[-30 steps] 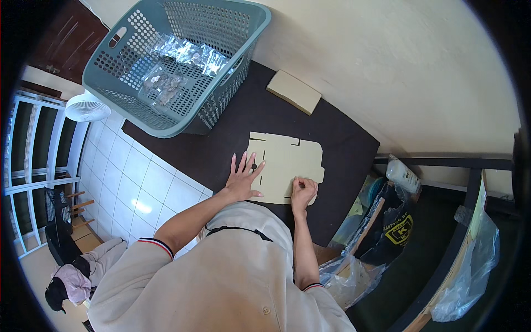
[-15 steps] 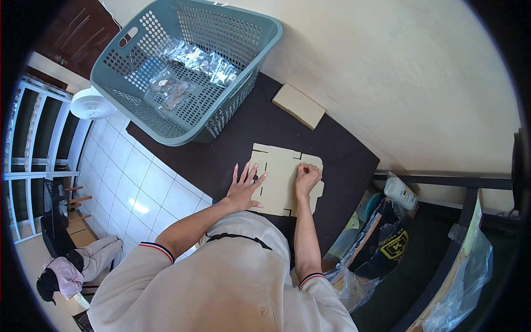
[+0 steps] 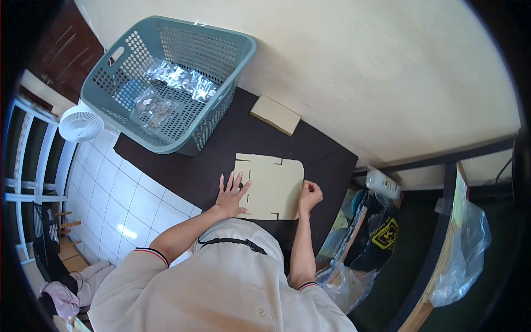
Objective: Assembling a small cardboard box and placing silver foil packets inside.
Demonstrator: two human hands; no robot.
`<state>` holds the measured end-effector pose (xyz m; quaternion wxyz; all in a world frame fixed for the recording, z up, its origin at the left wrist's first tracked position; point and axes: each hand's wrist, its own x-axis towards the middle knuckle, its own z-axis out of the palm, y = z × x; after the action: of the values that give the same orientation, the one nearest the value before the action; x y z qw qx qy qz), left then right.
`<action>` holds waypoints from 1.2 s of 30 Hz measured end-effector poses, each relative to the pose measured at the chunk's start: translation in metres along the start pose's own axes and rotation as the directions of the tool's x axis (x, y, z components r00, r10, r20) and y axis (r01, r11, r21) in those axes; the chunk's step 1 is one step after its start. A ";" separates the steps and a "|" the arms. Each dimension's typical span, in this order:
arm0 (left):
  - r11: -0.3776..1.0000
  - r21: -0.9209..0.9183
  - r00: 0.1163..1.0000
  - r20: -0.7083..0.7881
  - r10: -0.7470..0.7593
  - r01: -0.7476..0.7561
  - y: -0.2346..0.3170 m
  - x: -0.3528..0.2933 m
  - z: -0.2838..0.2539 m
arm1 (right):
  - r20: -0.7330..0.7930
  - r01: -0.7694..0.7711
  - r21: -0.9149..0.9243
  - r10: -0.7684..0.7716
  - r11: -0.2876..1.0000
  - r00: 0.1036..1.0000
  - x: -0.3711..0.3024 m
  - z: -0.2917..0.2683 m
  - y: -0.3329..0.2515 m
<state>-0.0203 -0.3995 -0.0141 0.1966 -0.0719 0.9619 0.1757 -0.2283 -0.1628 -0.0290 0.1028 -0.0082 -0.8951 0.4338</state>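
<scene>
Head view: wide fisheye, left of a head-worn pair; upright, unmirrored; facing steeply down from close above the wearer's beige shirt (image 3: pixel 221 282) at six o'clock, past a die-cut cardboard box blank (image 3: pixel 276 191) near centre, to a perforated plastic basket (image 3: pixel 166 150) at ten.

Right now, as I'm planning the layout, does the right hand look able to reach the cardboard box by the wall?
Probably yes: the right hand is at the flat cardboard sheet's right edge, and nothing appears to stand between it and the box. Its curled fingers would likely need opening.
</scene>
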 end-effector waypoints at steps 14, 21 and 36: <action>0.999 0.031 1.000 0.017 -0.024 0.024 0.007 0.007 -0.006 | 0.009 0.045 -0.108 -0.044 0.993 0.999 -0.039 -0.040 0.039; 1.000 0.016 0.999 0.019 -0.027 0.027 0.006 0.006 -0.007 | 0.107 0.113 -0.178 -0.095 0.977 0.990 -0.036 -0.038 0.040; 0.999 -0.043 0.996 -0.083 -0.035 0.031 0.009 0.007 -0.012 | 0.133 0.000 -0.129 0.018 0.992 0.991 0.018 -0.005 0.017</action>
<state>-0.0326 -0.3962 -0.0042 0.1576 -0.0992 0.9641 0.1894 -0.2460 -0.1463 -0.0357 0.0398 0.0102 -0.9260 0.3754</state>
